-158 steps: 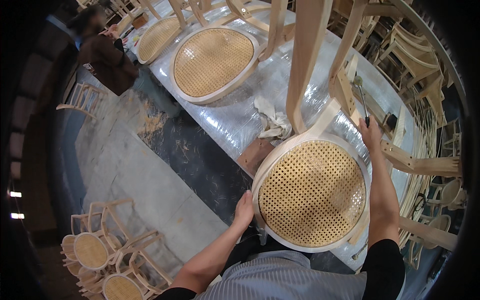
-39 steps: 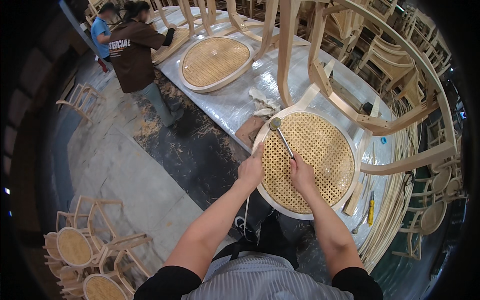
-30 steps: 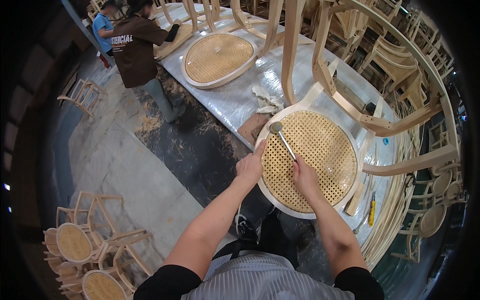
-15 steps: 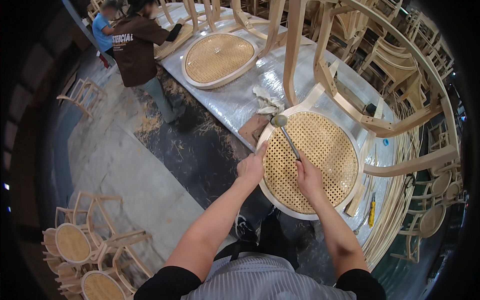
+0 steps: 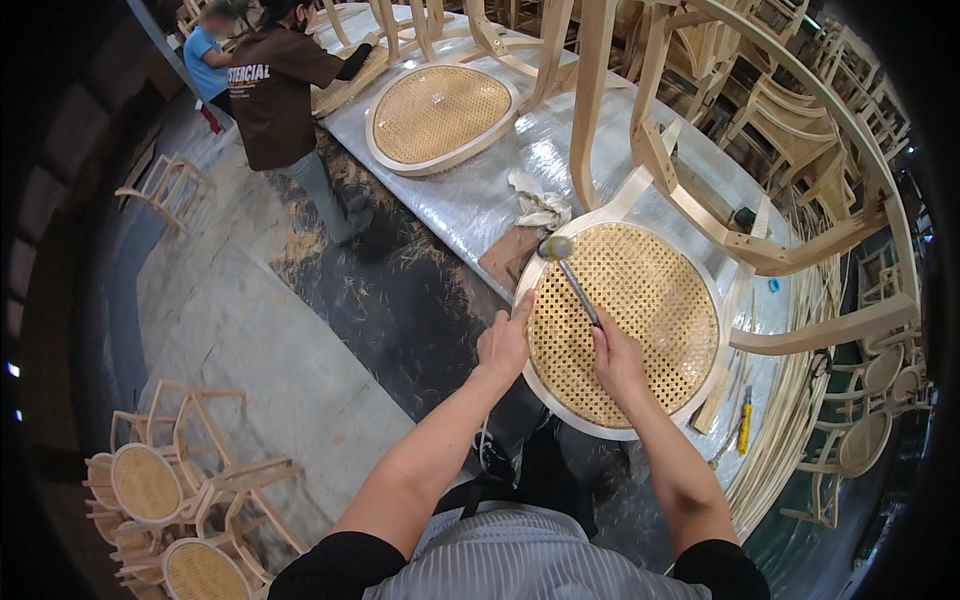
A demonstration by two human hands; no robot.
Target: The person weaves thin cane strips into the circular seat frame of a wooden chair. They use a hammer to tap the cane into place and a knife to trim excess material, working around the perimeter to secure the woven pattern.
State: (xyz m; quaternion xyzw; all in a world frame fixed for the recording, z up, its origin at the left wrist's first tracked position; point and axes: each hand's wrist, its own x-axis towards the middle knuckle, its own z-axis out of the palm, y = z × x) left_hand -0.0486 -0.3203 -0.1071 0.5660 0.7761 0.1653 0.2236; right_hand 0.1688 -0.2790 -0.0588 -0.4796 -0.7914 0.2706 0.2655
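In front of me on the wrapped table lies a round chair seat (image 5: 640, 320) of woven cane in a pale wooden rim, joined to an overturned chair frame (image 5: 690, 215). My right hand (image 5: 618, 360) is wrapped round the handle of a small mallet (image 5: 580, 290), held over the cane. Its rounded head is at the rim's upper left edge. My left hand (image 5: 503, 345) closes on the seat's left rim, one digit stretched along the wood and the others curled at the outer edge, partly hidden.
A second cane seat (image 5: 440, 115) lies farther up the table. A crumpled cloth (image 5: 538, 203) and brown block (image 5: 508, 255) sit beyond the rim. At right are a yellow-handled tool (image 5: 745, 425) and long cane strips (image 5: 780, 430). Two people work at far left; chairs (image 5: 190, 480) stand lower left.
The mallet head has shifted slightly down and left, closer to the rim. My left hand stays at the rim with barely any movement.
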